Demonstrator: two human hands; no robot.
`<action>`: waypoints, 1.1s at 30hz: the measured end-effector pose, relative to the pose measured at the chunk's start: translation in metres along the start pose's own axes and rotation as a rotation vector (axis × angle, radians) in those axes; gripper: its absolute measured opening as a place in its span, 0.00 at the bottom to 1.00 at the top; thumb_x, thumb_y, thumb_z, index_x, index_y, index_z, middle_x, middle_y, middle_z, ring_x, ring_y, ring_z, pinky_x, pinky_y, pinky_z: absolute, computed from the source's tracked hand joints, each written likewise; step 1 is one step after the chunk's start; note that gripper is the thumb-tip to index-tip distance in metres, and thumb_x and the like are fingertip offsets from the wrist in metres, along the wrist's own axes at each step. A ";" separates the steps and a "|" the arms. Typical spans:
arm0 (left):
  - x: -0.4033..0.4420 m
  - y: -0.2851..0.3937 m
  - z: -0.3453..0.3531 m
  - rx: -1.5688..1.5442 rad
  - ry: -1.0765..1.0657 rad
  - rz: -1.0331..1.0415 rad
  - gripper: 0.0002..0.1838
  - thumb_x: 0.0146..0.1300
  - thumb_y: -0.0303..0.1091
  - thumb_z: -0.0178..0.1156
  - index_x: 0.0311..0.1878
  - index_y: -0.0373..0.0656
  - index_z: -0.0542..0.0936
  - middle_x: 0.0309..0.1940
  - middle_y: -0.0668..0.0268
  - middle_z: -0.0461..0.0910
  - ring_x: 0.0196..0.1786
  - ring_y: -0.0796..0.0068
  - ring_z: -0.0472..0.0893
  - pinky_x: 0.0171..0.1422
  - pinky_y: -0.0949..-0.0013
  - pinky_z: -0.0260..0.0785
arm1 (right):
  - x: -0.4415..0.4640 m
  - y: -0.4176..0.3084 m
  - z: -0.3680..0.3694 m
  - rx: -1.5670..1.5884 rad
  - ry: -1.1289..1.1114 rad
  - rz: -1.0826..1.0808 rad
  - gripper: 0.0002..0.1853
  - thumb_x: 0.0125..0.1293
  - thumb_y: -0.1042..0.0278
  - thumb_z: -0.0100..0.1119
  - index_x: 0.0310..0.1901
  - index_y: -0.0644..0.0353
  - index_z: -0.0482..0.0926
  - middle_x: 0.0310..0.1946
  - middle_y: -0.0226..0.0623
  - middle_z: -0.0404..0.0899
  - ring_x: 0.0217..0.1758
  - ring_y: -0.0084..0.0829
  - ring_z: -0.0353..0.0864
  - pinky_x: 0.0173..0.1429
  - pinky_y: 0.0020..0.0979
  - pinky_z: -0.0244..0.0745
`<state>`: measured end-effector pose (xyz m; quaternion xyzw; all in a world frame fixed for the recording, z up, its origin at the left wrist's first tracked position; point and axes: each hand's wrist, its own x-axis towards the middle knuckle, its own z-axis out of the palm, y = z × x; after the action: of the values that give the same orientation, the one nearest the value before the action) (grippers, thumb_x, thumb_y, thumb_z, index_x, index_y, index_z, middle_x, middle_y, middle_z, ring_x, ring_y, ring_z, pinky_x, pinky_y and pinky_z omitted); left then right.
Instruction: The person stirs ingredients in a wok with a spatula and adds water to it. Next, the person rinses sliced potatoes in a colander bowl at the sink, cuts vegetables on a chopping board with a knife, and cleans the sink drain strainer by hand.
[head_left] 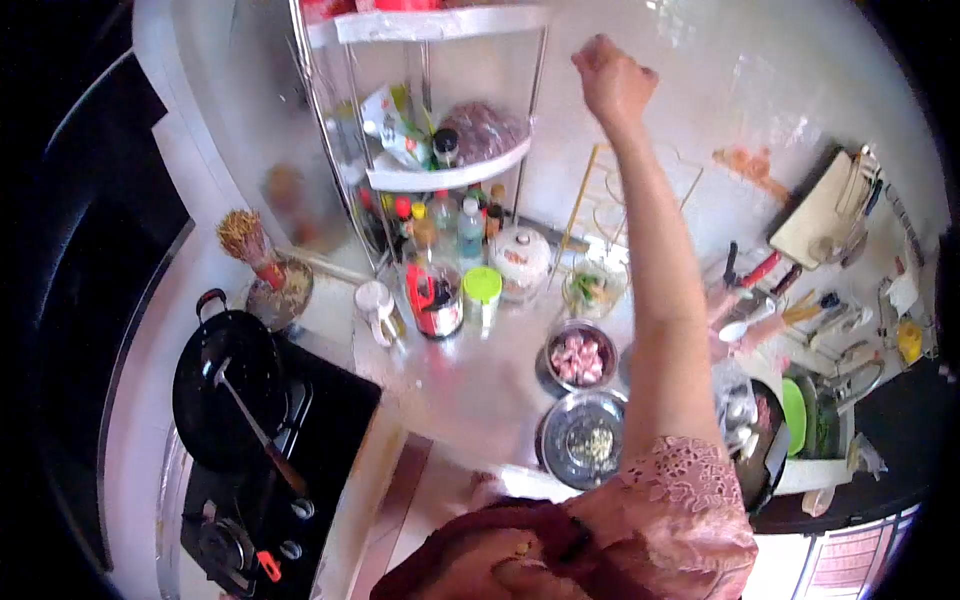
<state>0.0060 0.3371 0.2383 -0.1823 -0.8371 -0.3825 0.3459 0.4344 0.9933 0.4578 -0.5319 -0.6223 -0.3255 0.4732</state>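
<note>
My right hand (pixel 613 82) is raised high in front of the pale wall, its fingers curled closed. Nothing sticks out of it, and the inside of the fist is turned away. The bare forearm stretches up past a gold wire rack (pixel 592 195). Below and left of the arm, a metal bowl of pinkish meat pieces (pixel 578 358) stands on the counter. Closer to my body is a wider metal bowl (pixel 560 440) with chopped pale bits in it. My left hand does not show.
On the left a black wok (pixel 225 400) with a ladle (pixel 255 425) sits on the stove (pixel 335 385). Jars, bottles and a white lidded pot (pixel 520 262) stand beneath a corner shelf (pixel 450 178). At right are utensils, a cutting board (pixel 815 215) and a sink with a green basin (pixel 794 415).
</note>
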 end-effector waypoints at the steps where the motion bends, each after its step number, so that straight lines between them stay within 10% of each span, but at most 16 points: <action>1: 0.003 0.016 0.007 0.030 0.066 0.049 0.22 0.62 0.40 0.60 0.53 0.36 0.71 0.38 0.53 0.77 0.38 0.60 0.80 0.39 0.62 0.75 | -0.011 0.002 -0.020 0.074 -0.081 -0.038 0.10 0.56 0.54 0.60 0.32 0.50 0.78 0.25 0.33 0.81 0.31 0.36 0.81 0.43 0.43 0.67; 5: -0.027 0.139 0.044 -0.682 -0.145 -0.067 0.15 0.66 0.29 0.52 0.53 0.33 0.71 0.49 0.56 0.75 0.49 0.68 0.74 0.51 0.71 0.69 | -0.096 0.024 -0.124 0.321 -0.250 -0.306 0.06 0.54 0.64 0.63 0.31 0.55 0.78 0.20 0.37 0.77 0.23 0.38 0.78 0.27 0.33 0.72; 6: -0.042 0.173 0.054 -0.663 -0.173 0.200 0.20 0.64 0.43 0.54 0.50 0.36 0.73 0.41 0.59 0.75 0.35 0.74 0.73 0.39 0.76 0.67 | -0.126 0.026 -0.154 0.385 -0.439 -0.294 0.06 0.50 0.69 0.64 0.29 0.53 0.77 0.22 0.34 0.78 0.28 0.35 0.79 0.38 0.36 0.73; 8: -0.065 0.187 0.079 -0.793 -0.617 0.357 0.18 0.65 0.37 0.52 0.53 0.35 0.72 0.49 0.59 0.72 0.41 0.73 0.72 0.43 0.75 0.66 | -0.192 0.012 -0.236 0.331 -0.579 -0.374 0.09 0.49 0.70 0.63 0.33 0.49 0.76 0.32 0.26 0.78 0.40 0.31 0.77 0.60 0.50 0.56; 11: -0.112 0.262 0.056 -1.212 -1.097 0.066 0.24 0.60 0.37 0.54 0.58 0.38 0.68 0.55 0.59 0.69 0.42 0.74 0.73 0.41 0.75 0.66 | -0.274 0.007 -0.333 0.358 -0.780 -0.462 0.08 0.50 0.63 0.60 0.32 0.50 0.73 0.27 0.25 0.73 0.38 0.28 0.74 0.60 0.51 0.58; 16: -0.184 0.259 0.030 -1.160 -1.880 0.682 0.21 0.56 0.34 0.60 0.52 0.39 0.70 0.47 0.64 0.73 0.39 0.76 0.73 0.38 0.75 0.64 | -0.356 0.021 -0.477 0.322 -0.937 -0.265 0.02 0.51 0.67 0.54 0.27 0.49 0.73 0.23 0.25 0.69 0.37 0.28 0.72 0.64 0.50 0.58; 26: -0.378 0.335 -0.153 -1.297 -2.239 1.086 0.18 0.54 0.45 0.64 0.37 0.42 0.72 0.29 0.68 0.72 0.33 0.77 0.74 0.33 0.74 0.63 | -0.423 0.126 -0.732 -0.046 -1.065 0.096 0.03 0.51 0.68 0.56 0.28 0.50 0.75 0.27 0.22 0.73 0.46 0.27 0.71 0.69 0.53 0.50; 33: -0.544 0.381 -0.319 -1.456 -2.237 1.045 0.24 0.49 0.50 0.68 0.37 0.42 0.70 0.33 0.67 0.72 0.34 0.73 0.72 0.35 0.71 0.65 | -0.467 0.242 -0.878 -0.214 -1.153 0.269 0.03 0.51 0.68 0.57 0.29 0.48 0.76 0.30 0.20 0.74 0.49 0.27 0.70 0.70 0.53 0.48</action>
<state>0.7410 0.3147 0.1928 -0.7970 -0.1241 -0.2078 -0.5534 0.8763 0.0840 0.2965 -0.7413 -0.6697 0.0171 0.0404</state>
